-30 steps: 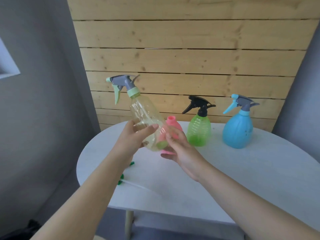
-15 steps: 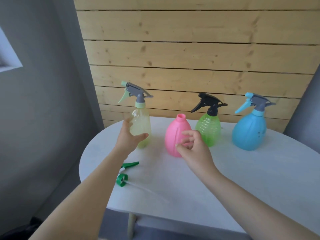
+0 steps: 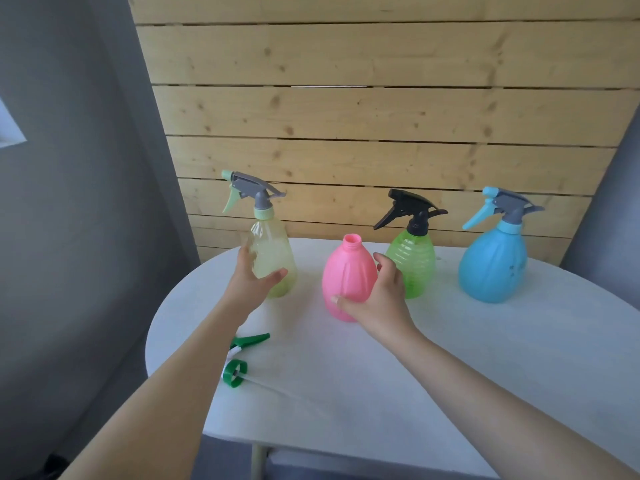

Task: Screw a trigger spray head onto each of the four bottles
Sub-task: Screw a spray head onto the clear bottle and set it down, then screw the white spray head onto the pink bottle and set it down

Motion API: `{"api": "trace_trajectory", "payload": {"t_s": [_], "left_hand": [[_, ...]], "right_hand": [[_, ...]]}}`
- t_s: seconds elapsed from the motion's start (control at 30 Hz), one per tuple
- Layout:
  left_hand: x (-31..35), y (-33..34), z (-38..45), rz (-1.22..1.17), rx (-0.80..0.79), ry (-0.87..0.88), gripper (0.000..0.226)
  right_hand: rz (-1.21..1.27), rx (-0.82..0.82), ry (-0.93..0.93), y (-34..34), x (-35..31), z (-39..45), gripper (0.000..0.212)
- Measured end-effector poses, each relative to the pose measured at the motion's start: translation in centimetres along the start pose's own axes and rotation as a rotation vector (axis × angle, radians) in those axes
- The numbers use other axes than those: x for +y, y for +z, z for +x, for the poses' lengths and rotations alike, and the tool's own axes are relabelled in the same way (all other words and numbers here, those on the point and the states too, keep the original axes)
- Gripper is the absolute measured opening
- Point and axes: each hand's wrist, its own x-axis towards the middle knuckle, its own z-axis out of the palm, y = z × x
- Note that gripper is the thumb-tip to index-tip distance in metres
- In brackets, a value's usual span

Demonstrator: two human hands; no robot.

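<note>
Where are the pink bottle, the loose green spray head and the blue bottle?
pink bottle [image 3: 348, 271]: head view, front of body.
loose green spray head [image 3: 235, 373]: head view, screw collar.
blue bottle [image 3: 491, 268]: head view, belly.

I seem to be in a plain home room or small studio corner: a rounded white table [image 3: 450, 358] stands against a pale knotty pine plank wall [image 3: 346, 116], with matte grey painted walls [image 3: 69, 202] flanking it

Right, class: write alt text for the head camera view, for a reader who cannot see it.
A person's right hand holds an uncapped pink bottle on a white table, while the left hand rests on a pale yellow bottle already fitted with its spray head. Green and blue bottles also have heads; a loose green spray head lies near the left forearm.
</note>
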Motion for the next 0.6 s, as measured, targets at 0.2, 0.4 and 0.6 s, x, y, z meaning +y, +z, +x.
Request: {"api": "trace_trajectory", "payload": {"t_s": [0.2, 0.4, 0.6], "left_hand": [[-0.1, 0.2, 0.9, -0.013, -0.024, 0.016, 0.095], [0.1, 0.3, 0.4, 0.017, -0.002, -0.057, 0.105], [1.5, -1.9, -4.0, 0.478, -0.004, -0.163, 0.081]], "right_hand": [[0.018, -0.020, 0.023, 0.6, 0.4, 1.4, 0.105], [0.060, 0.010, 0.004, 0.8, 0.6, 1.2, 0.094], [-0.057, -0.034, -0.092, -0.4, 0.3, -0.4, 0.089]]}}
